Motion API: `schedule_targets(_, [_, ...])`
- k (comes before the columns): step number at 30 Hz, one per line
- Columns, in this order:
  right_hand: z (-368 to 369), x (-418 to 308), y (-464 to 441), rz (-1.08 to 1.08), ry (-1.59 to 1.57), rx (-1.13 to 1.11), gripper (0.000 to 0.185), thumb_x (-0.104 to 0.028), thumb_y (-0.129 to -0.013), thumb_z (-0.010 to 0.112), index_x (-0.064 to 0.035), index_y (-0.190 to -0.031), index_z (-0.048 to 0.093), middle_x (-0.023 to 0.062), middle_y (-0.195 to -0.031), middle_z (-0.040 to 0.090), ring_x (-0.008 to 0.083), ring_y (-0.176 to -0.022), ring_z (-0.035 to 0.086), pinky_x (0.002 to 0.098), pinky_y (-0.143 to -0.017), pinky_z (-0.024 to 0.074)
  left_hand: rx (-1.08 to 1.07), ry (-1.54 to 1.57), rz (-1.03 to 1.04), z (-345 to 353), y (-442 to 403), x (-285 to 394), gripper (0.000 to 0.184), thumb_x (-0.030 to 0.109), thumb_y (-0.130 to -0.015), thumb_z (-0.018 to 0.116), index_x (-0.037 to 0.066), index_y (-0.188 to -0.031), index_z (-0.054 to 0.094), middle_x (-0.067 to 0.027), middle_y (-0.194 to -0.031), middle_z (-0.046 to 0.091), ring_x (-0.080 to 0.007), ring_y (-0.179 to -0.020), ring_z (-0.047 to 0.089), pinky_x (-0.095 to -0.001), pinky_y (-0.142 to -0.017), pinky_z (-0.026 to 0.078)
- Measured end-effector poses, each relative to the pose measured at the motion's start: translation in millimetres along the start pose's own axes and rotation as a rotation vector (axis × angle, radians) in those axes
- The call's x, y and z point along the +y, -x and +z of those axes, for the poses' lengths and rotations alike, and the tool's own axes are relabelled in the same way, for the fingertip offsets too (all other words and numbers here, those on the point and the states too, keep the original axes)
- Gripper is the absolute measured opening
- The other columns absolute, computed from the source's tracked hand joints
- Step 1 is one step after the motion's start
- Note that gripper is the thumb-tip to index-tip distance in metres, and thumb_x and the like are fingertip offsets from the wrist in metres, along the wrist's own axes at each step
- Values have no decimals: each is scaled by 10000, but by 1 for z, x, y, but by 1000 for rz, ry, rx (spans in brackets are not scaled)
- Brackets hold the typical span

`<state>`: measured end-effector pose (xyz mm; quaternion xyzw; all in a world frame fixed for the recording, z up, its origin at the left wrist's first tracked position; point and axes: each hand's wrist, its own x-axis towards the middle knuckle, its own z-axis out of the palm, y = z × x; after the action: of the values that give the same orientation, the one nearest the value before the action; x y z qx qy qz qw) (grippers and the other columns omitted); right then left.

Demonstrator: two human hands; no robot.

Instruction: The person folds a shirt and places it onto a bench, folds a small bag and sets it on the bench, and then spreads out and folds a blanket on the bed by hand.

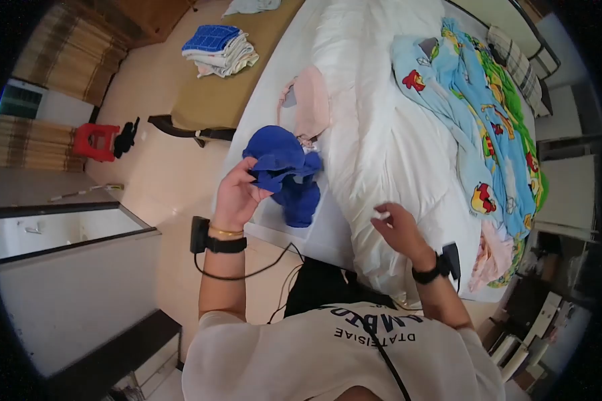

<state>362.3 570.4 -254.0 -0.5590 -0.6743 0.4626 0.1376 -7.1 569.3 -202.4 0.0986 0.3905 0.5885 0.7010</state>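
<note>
Dark capitals on the white shirt, upside down, read "DTATEISIAE" (the larger line above is partly hidden). The left hand, palm turned up, pinches soft, crumpled blue cloth between thumb and fingers, over the near left corner of the bed. The right hand hovers above smooth, rumpled white bedding, fingers curled loosely around a small white item. A pink cloth lies just beyond the blue one.

Left of the bed is a bench, folded cloths on it; farther left, a stool. On the bed's right side lies a blanket.
</note>
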Motion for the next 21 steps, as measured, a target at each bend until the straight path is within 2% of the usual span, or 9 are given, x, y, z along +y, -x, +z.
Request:
schedule_targets(3, [3, -16, -21, -102, -132, 73, 472, -199, -834, 765, -21, -1231, 583, 179, -1174, 634, 254, -936, 674, 346, -758, 550, -223, -182, 110, 54, 39, 36, 256, 9, -849, 551, 29, -1101, 592, -197, -1184, 644, -311, -1095, 637, -468, -958, 521])
schedule_targets(4, [5, -19, -26, -216, -172, 138, 504, -202, -831, 768, -22, -1257, 566, 176, -1193, 628, 249, -947, 672, 340, -769, 550, -149, -262, 188, 93, 53, 43, 119, -18, -871, 603, 31, -962, 545, -106, -966, 670, -196, -849, 683, -331, -761, 577])
schedule_targets(7, [-1, -37, -40, -431, -221, 320, 522, -156, -816, 762, -28, -1274, 547, 154, -1172, 633, 238, -959, 662, 320, -787, 542, -199, -357, 289, 157, 89, 66, 119, -26, -864, 593, 30, -956, 543, -104, -956, 667, -186, -831, 673, -306, -736, 560])
schedule_targets(11, [-42, -49, -35, -345, -463, 151, 429, -27, -774, 709, -21, -1186, 590, 130, -1090, 647, 220, -951, 645, 306, -809, 522, -267, -447, 442, 211, 123, 91, 124, -28, -869, 563, 31, -977, 556, -81, -916, 656, -153, -782, 641, -270, -731, 532])
schedule_targets(13, [-70, -36, -33, -417, -409, 318, 303, 72, -707, 613, -5, -997, 657, 99, -1003, 647, 182, -935, 628, 290, -830, 504, -199, -483, 558, 229, 134, 101, 111, -21, -878, 554, 32, -975, 559, -60, -884, 645, -127, -747, 621, -254, -688, 514])
schedule_targets(16, [-151, -47, 5, -486, -400, 405, 345, 76, -710, 662, -12, -1044, 660, 50, -1014, 641, 139, -956, 614, 268, -843, 491, -256, -581, 609, 231, 139, 127, 77, 11, -913, 559, 28, -984, 582, -46, -882, 661, -97, -730, 609, -243, -665, 496])
schedule_targets(17, [-182, -56, 25, -387, -478, 372, 365, 59, -730, 711, -13, -1084, 661, 11, -1033, 629, 86, -910, 583, 236, -798, 474, -307, -596, 607, 229, 138, 135, 75, 25, -923, 567, 23, -994, 593, -50, -896, 671, -98, -735, 612, -243, -678, 501])
schedule_targets(19, [-231, -60, 55, -480, -472, 484, 412, 42, -761, 734, -14, -1163, 663, -25, -1028, 608, 47, -815, 511, 175, -718, 407, -191, -585, 655, 229, 132, 142, 96, 38, -933, 574, 18, -1021, 605, -52, -909, 680, -104, -751, 621, -250, -709, 516])
schedule_targets(21, [-267, -64, 84, -511, -518, 603, 393, 41, -796, 708, -8, -1183, 665, 10, -1074, 631, 81, -882, 569, 213, -821, 458, -134, -572, 677, 229, 122, 147, 117, 45, -939, 578, 13, -1045, 614, -53, -918, 684, -111, -765, 629, -260, -743, 529])
